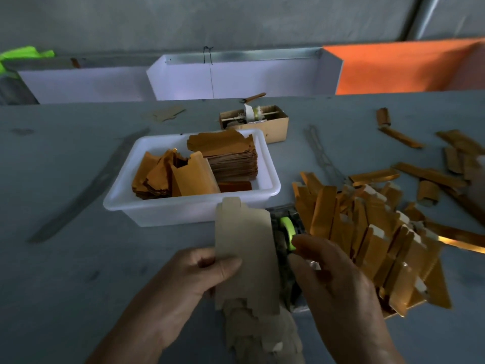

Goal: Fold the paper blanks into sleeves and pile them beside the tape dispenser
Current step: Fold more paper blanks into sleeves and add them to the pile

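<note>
Left hand: thumb and fingers pinch the left edge of a flat paper blank, held upright, tab end up, over a loose stack of blanks at the near table edge. Right hand: fingers curled at the tape dispenser; whether it grips anything cannot be told. Folded sleeves: piled touching the dispenser's right side. White tray: just behind the blank, holding more blanks. Bare grey table: open to the left.
</note>
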Available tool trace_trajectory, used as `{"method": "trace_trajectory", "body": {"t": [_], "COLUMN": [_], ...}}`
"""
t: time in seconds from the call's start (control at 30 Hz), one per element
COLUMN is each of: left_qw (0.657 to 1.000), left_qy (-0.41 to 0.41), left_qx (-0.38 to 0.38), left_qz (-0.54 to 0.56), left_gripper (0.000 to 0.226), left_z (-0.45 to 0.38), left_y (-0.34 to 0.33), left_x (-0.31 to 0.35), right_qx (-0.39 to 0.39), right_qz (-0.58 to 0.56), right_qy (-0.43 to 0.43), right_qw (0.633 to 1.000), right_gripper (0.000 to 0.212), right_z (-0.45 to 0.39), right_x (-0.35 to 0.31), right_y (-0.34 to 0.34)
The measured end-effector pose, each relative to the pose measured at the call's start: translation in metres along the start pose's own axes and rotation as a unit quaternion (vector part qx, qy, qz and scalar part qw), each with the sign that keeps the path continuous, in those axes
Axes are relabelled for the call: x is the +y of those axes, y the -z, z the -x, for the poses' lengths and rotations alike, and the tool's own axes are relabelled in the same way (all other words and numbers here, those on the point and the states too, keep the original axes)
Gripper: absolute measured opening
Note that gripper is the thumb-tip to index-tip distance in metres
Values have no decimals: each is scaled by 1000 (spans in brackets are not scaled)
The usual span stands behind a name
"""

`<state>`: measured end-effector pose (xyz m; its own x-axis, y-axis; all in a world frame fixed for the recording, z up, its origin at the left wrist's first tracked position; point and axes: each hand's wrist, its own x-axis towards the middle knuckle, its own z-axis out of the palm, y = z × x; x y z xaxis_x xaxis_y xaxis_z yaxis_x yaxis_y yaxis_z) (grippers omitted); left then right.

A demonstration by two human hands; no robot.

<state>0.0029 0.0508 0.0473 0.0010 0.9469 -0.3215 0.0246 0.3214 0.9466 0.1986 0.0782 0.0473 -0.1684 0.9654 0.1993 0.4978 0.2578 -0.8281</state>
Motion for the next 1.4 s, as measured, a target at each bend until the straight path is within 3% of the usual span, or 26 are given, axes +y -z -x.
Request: {"method": "trace_trajectory", "body": {"t": [0.1,0.23,0.4,0.53,0.67,0.83,0.97,1.13,1.27,1.33,1.4], "left_qw": [999,999,994,992,991,981,971,977,979,985,994], "left_qy": [3,-2,-21,-46,-43,-64,-85,-74,-67,-54,-19], "left_qx": [-38,-1,85,107,122,178,209,185,161,116,20], "left_qz": [39,49,68,46,34,-35,-76,-77,-104,-114,-106], "left_gripper": [36,30,45,39,18,11,15,22,6,9,16], "left_z": [1,4,8,13,16,14,12,16,16,16,17], "left_y": [-4,-15,-32,-39,-41,-47,-55,-65,-63,-58,-53], "left_x": [-2,-2,2,4,1,-5,-4,-5,-5,-4,-1], "right_qx": [-44,-95,-126,-118,-92,-31,-36,-53,-48,-46,-48], "right_qz": [-102,-217,-233,-203,-146,-72,-75,-133,-114,-118,-127], "right_qy": [-99,-191,-159,-126,-106,-79,-57,-46,-39,-43,-46], "right_qw": [989,952,951,964,979,994,995,989,992,991,990], "right_gripper": [26,18,8,9,6,16,16,10,21,36,41], "right_z": [-5,-10,-3,2,9,17,20,22,23,23,22], "right_x": [-3,-4,-7,-5,0,0,-5,-9,-4,-1,4], "right_y": [-4,-8,-8,-4,-4,-8,-12,-14,-16,-14,-10]}}
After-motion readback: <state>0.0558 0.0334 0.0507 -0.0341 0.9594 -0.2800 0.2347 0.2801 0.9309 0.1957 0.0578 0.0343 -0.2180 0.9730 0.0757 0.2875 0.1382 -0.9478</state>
